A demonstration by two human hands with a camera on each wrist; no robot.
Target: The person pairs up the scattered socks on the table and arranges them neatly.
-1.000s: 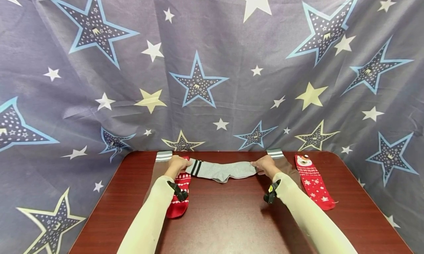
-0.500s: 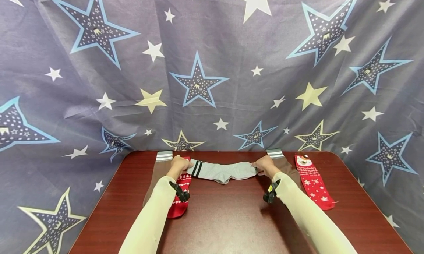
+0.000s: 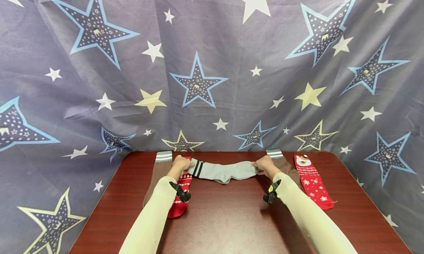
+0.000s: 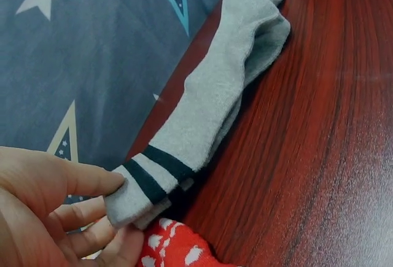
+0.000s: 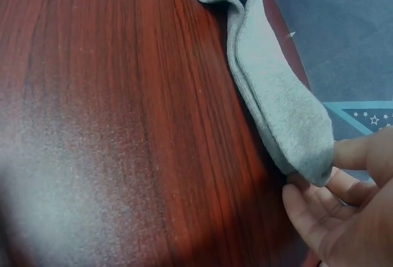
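Note:
A grey sock (image 3: pixel 225 171) with two black stripes near its cuff stretches sideways between my hands, its middle sagging in folds. At the cuff end, my left hand (image 3: pixel 180 165) pinches the edge between thumb and fingers, and the left wrist view shows two layers there, like a pair laid together. My right hand (image 3: pixel 266 165) grips the toe end (image 5: pixel 310 162), thumb on one side and fingers underneath. Below my left hand lies a red patterned sock (image 3: pixel 180 202), partly covered by my arm. A brown sock (image 3: pixel 159 173) with a grey-and-white striped cuff lies left of it.
Another brown sock (image 3: pixel 287 167) with a striped cuff lies behind my right forearm. Right of it is a red sock (image 3: pixel 313 184) with snowflakes and an animal face. The reddish-brown table (image 3: pixel 218 224) meets a star-patterned cloth (image 3: pixel 212 129) along its back edge.
Hardly anything differs. My left hand and the sock's cuff end have shifted very slightly to the right; both hands keep hold of the grey sock throughout.

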